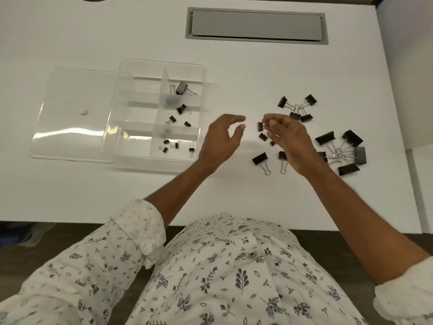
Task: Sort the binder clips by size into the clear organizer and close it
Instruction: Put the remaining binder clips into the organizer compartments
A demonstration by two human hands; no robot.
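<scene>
The clear organizer (121, 118) lies open on the white table, its lid (70, 113) flat at its left. Its right column holds one big clip (181, 87), a few medium clips (172, 119) and several tiny clips (165, 149) in separate compartments. Loose black binder clips lie to the right: a medium bunch (297, 107), a large bunch (344, 150) and two clips (260, 158) near my wrist. My right hand (288, 139) pinches a small clip (260, 126) at its fingertips. My left hand (222, 139) hovers open just left of it, holding nothing.
A grey rectangular cable hatch (256, 25) is set into the table at the back. The table's right edge (398, 113) runs close to the large clips. The front edge is just before my patterned shirt (222, 266).
</scene>
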